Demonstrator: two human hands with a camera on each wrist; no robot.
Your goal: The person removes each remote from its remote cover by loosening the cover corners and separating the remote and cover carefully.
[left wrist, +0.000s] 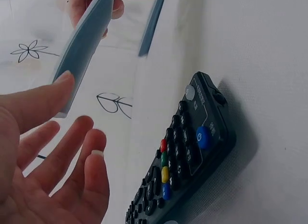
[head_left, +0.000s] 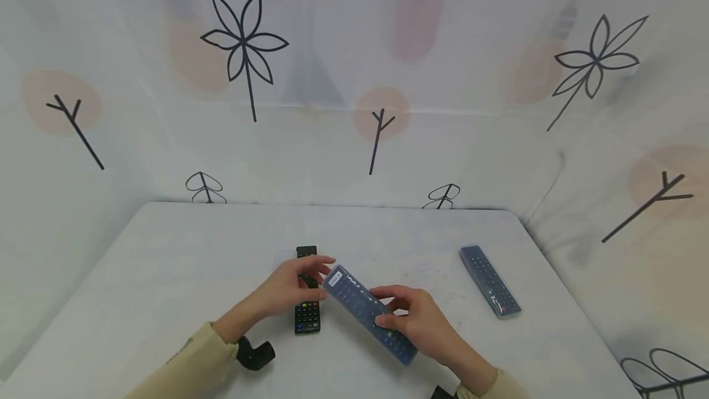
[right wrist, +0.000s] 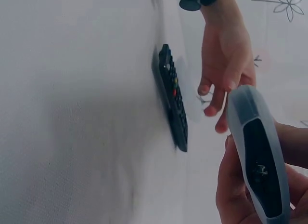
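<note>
Above the table, my right hand (head_left: 423,324) grips a remote control in a bluish translucent sleeve (head_left: 360,306), thumb on its button face and fingers round the far edge. The remote is tilted, its upper end toward my left hand (head_left: 285,288). That hand has its fingers spread and loosely bent, with the thumb (left wrist: 53,91) right at the sleeve's end. Below it lies a bare black remote (head_left: 307,320) with coloured buttons, its middle partly hidden by the left hand in the head view. In the right wrist view the sleeved remote (right wrist: 260,156) is seen end-on.
A second sleeved remote (head_left: 490,280) lies slanted on the right side of the white table (head_left: 194,251). Behind and beside the table hangs a pale cloth (head_left: 310,159) printed with leaves and twigs. Black wrist gear (head_left: 256,354) sits by the left cuff.
</note>
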